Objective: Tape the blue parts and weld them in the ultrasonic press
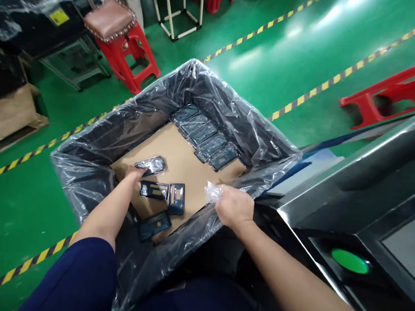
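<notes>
My left hand [136,172] reaches into a box lined with clear plastic film [89,182]. Its fingers grip the near-left end of a glossy dark plastic part [153,164] that looks wrapped in clear film. Below that hand, a dark frame-like part with slots [154,190] lies beside another dark part [176,199]. A further dark part [154,225] rests in the box's near corner. At the box's right rim, my right hand [234,207] is closed around crumpled clear plastic [212,191].
Several dark parts stand in a row [205,135] at the box's far side, on brown cardboard [178,147]. A black machine with a green button [350,260] is close on the right. A red stool with a brown cushion [110,19] stands behind left; another red stool [399,91] is at right.
</notes>
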Tool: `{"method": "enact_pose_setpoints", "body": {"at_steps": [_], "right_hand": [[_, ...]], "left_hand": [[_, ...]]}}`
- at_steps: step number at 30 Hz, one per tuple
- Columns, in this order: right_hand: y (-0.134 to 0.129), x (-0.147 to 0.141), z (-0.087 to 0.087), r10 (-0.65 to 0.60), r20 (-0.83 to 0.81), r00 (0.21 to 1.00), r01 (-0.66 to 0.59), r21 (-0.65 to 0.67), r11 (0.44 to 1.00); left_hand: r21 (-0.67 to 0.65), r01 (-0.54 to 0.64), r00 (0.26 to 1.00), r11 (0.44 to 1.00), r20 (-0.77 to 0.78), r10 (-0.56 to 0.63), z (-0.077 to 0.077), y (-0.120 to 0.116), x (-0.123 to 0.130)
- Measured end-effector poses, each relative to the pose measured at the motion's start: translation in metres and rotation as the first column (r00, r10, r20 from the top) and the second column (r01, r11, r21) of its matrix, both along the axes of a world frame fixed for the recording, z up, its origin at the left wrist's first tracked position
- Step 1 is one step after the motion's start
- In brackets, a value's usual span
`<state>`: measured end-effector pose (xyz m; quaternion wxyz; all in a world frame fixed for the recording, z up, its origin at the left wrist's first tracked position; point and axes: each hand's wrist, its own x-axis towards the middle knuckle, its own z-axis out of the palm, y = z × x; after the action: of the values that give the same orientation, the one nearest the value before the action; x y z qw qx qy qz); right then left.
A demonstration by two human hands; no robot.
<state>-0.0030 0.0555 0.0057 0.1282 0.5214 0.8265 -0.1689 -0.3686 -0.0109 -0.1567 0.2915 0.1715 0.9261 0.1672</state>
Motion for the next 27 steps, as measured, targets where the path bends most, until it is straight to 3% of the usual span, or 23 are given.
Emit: {"method": "enact_pose_setpoints", "body": {"at_steps": [3,4,5,6,8,9,10,12,17,27], "right_hand": [[0.000,0.000,0.001,0.006,0.011,1.000,-0.006,0.002,1.000],[0.000,0.000,0.001,0.005,0.013,1.000,-0.005,0.006,1.000],[-0.001,-0.001,0.002,0.003,0.012,1.000,-0.003,0.009,1.000],[-0.001,-0.001,0.002,-0.001,0.009,1.000,0.001,0.012,1.000],[-0.001,-0.001,0.003,-0.015,0.003,1.000,0.015,0.015,1.000],[-0.001,-0.001,0.004,-0.022,0.003,1.000,0.022,0.013,1.000],[-0.001,-0.002,0.004,-0.028,0.005,1.000,0.028,0.009,1.000],[-0.001,-0.002,0.005,-0.030,0.003,1.000,0.030,0.001,1.000],[0.000,-0.002,0.006,-0.022,-0.005,1.000,0.022,-0.017,1.000],[0.001,0.000,0.005,-0.024,-0.060,0.998,0.023,-0.014,1.000]], "left_hand": [[-0.015,0.106,0.982,0.994,-0.154,-0.107,0.012,-0.011,0.010],[-0.007,0.228,0.955,0.974,-0.191,-0.225,0.015,-0.012,0.016],[-0.011,0.397,0.893,0.918,-0.225,-0.389,0.017,-0.010,0.022],[-0.039,0.580,0.782,0.814,-0.252,-0.569,0.017,-0.007,0.029],[-0.174,0.837,0.469,0.519,-0.259,-0.844,0.016,0.003,0.039],[-0.248,0.882,0.347,0.401,-0.237,-0.908,0.014,0.009,0.043],[-0.304,0.889,0.286,0.341,-0.212,-0.934,0.011,0.016,0.047],[-0.365,0.879,0.255,0.305,-0.180,-0.950,0.005,0.030,0.050],[-0.400,0.866,0.249,0.298,-0.172,-0.953,-0.007,0.051,0.050],[-0.394,0.881,0.212,0.262,-0.165,-0.963,-0.006,0.067,0.052]]}}
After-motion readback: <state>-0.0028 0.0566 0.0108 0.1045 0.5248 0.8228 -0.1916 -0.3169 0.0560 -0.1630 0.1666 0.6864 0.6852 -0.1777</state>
